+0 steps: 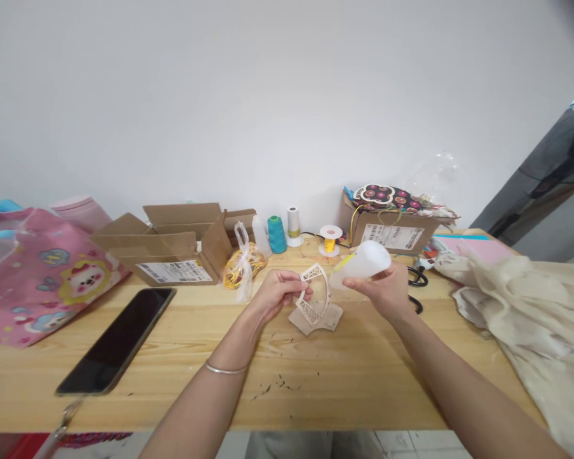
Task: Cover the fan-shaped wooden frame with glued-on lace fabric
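Note:
My left hand point(283, 293) pinches a curved, pale frame with lattice cut-outs point(326, 290), gripping it by its left side. Fingers of my right hand point(387, 290) are wrapped round a translucent white squeeze bottle point(363, 262), tilted with its narrower end toward the frame. Whether the tip touches the frame I cannot tell. Beneath the frame, a flat grey-brown piece of board point(332, 317) lies on the wooden table point(287, 376).
A phone point(117, 341) and a pink bag point(52, 274) lie left. Behind are an open cardboard box point(172, 248), a teal thread cone point(277, 234), a yellow thread spool point(330, 242) and a filled box point(392, 231). Beige cloth point(521, 306) covers the right side; black-handled scissors point(417, 277) sit near my right hand.

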Available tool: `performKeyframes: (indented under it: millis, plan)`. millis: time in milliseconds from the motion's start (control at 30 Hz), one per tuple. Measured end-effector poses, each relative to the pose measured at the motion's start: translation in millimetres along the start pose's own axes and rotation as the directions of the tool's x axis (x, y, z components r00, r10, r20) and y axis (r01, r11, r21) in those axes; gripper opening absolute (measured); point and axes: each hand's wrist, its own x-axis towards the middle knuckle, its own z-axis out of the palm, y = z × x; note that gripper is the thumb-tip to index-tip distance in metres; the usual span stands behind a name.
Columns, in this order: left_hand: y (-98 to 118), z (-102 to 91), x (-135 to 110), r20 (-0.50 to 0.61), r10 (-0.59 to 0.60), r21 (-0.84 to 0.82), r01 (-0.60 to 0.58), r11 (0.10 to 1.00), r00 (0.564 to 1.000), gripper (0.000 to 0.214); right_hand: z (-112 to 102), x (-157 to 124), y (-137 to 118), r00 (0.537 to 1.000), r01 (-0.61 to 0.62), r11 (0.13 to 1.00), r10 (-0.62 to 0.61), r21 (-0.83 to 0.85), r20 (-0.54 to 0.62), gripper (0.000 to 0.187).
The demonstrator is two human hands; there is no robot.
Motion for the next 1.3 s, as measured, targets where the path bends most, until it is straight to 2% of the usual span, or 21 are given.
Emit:
performKeyframes:
  millis: [133, 267, 367, 433, 533, 600, 700, 833, 933, 1067, 1200, 1300]
  plan:
    - [0, 0.5, 0, 0.001, -0.009, -0.004, 0.009, 1.0, 1.0, 0.015, 0, 2, -1, 0.998, 0.007, 1.0, -0.006, 0.011, -0.068, 0.021]
    - [-1, -2.1, 1, -0.041, 0.02, -0.053, -0.022, 0.998, 0.999, 0.014, 2, -1, -5, 0.998, -0.055, 0.995, 0.053, 0.088, 0.031, 0.025]
    - [-1, -4.2, 2, -0.077, 0.046, -0.067, -0.051, 0.996, 0.996, 0.014, 4, -2, -2, 0.989, -0.138, 0.964, 0.124, 0.228, 0.076, 0.031]
    - [0, -5.0, 2, -0.096, 0.055, -0.071, -0.062, 0.996, 0.994, 0.014, 6, -1, 2, 0.983, -0.175, 0.925, 0.183, 0.336, 0.008, 0.035]
    - [1, -5.0, 2, -0.106, 0.06, -0.077, -0.068, 0.995, 0.993, 0.013, 6, 2, 8, 0.963, -0.153, 0.895, 0.23, 0.42, -0.14, 0.036]
    - [1, -4.5, 2, -0.098, 0.063, -0.07, -0.07, 0.995, 0.993, 0.014, 6, 3, 10, 0.955, -0.133, 0.906, 0.225, 0.402, -0.191, 0.035]
    - [0, -3.8, 2, -0.091, 0.066, -0.057, -0.072, 0.996, 0.994, 0.015, 7, 1, 8, 0.961, -0.118, 0.95, 0.182, 0.29, -0.206, 0.032]
    - [-1, -3.1, 2, -0.102, 0.075, -0.054, -0.081, 0.995, 0.992, 0.014, 8, -4, 5, 0.984, -0.064, 0.995, 0.075, 0.074, -0.164, 0.027]
    - [-1, -2.4, 2, -0.101, 0.078, -0.033, -0.082, 0.996, 0.992, 0.015, 7, -8, 6, 0.993, 0.004, 0.998, -0.01, -0.055, -0.117, 0.025]
    - [0, -1.3, 2, -0.089, 0.082, -0.023, -0.085, 0.996, 0.993, 0.015, 5, -9, 8, 0.997, 0.046, 0.996, -0.05, -0.072, -0.063, 0.025]
    - [-1, -1.1, 2, -0.081, 0.082, -0.026, -0.084, 0.996, 0.993, 0.014, 3, -8, 7, 0.994, 0.033, 0.997, -0.04, -0.07, -0.103, 0.025]
    - [-2, -1.1, 2, -0.071, 0.081, -0.024, -0.083, 0.996, 0.994, 0.013, 2, -7, 6, 0.997, 0.005, 0.999, -0.009, -0.051, -0.071, 0.026]
